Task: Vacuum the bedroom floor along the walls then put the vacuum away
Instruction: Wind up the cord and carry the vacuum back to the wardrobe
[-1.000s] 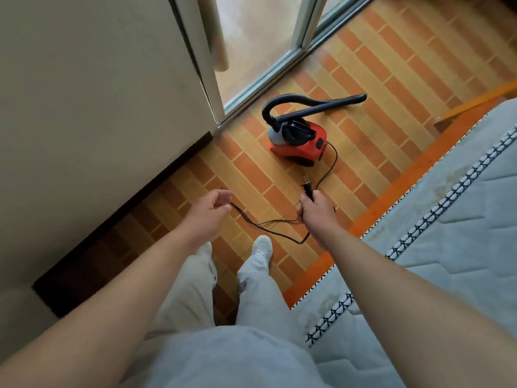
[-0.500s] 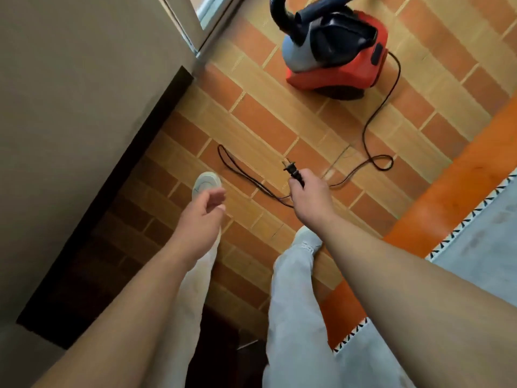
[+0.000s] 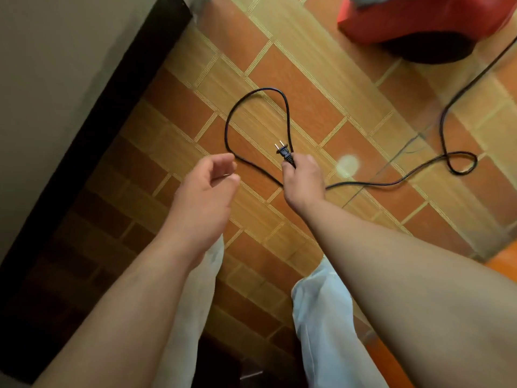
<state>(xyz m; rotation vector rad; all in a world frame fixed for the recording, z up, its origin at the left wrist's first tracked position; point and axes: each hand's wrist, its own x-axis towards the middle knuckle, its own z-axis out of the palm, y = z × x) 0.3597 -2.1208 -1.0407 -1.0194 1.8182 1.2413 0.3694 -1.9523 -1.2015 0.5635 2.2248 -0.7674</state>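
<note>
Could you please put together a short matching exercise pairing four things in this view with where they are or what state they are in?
Things:
1. plug
2. left hand
3. red vacuum cleaner
4. power cord

States:
A. open, holding nothing
B. at the top right edge of the view, cut off by the frame
C. pinched in the right hand, prongs pointing up
D. looped on the tiled floor

Pairs: 1-C, 2-A, 3-B, 4-D
</note>
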